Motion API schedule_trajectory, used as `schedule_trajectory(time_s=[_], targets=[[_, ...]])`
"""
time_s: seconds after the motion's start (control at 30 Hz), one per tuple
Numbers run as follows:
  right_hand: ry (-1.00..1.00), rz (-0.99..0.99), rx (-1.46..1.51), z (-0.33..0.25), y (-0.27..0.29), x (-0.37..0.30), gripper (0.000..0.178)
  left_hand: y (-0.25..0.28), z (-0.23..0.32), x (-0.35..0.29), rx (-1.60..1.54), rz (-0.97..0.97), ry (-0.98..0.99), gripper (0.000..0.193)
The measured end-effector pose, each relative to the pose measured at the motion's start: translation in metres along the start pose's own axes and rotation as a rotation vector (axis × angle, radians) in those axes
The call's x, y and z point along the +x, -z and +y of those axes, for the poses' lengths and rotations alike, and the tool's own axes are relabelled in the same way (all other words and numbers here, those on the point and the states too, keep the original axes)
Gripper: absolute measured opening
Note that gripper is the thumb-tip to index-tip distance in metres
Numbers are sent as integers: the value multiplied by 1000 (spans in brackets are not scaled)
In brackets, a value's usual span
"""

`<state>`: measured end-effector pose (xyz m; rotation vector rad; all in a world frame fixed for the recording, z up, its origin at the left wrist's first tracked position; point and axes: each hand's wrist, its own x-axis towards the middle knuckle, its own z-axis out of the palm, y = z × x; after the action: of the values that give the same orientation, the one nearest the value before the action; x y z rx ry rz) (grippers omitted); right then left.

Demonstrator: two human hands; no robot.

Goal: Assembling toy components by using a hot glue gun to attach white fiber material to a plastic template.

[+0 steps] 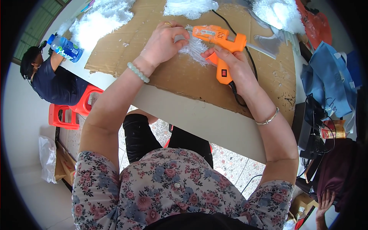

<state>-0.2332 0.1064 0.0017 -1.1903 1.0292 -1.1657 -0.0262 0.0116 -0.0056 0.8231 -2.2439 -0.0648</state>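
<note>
My right hand (237, 67) is wrapped around an orange hot glue gun (224, 42), with fingers at its trigger. The gun's nozzle end points left, toward my left hand. A clear glue stick (262, 51) sticks out of its back, and a black cord runs from the handle's base. My left hand (165, 42) is closed in a pinch on a tuft of white fibre (195, 50), just beside the nozzle. The fingers partly hide where they grip it. Both hands are just above a brown cardboard sheet (126, 63).
White fluffy heaps (103, 23) lie at the back of the table, with another heap (278, 15) at the far right. Blue bags (329, 76) and black wired equipment stand on the right. At left, a person (57, 80) sits near red stools (63, 117) and a blue-labelled bottle (65, 48).
</note>
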Motion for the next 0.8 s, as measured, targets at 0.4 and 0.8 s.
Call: schedule_trajectory(time_s=[0.4, 0.8], targets=[[0, 126, 273, -4, 3, -2, 30, 26, 3, -37, -140, -39, 339, 11], [-19, 126, 281, -3, 4, -1, 31, 27, 30, -10, 586, -278, -410, 3]])
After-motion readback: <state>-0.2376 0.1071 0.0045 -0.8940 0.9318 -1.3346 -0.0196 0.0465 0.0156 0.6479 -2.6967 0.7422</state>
